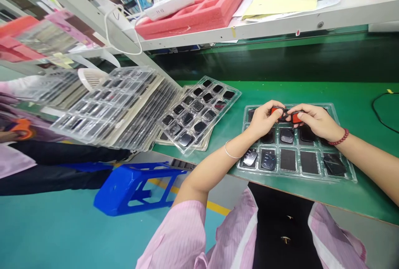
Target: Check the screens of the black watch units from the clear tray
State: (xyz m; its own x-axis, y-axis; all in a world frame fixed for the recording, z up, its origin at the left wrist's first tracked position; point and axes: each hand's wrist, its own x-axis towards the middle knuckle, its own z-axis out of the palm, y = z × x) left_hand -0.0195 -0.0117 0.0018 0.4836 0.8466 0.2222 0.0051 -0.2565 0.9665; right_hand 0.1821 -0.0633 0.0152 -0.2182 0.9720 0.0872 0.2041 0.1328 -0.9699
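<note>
Over the back row of a clear plastic tray (289, 176) on the green bench, my two hands are close together. My left hand (264, 119) pinches a small piece with a red-orange face (276, 112). A similar red-orange piece (296, 117) is between the thumb and fingers of my right hand (314, 122). Whether the two pieces are joined is too small to tell. Beneath my hands the tray's pockets hold dark rounded-square parts, such as one at front left (268, 160) and one at front right (334, 164). Two front pockets show only flat dark pads.
Left of my tray, another filled tray (199, 113) lies tilted on others, beside a tall tray stack (124, 111). A white shelf (343, 13) with red foam (199, 15) and papers runs above. A blue stool (124, 190) stands below; another person is at far left.
</note>
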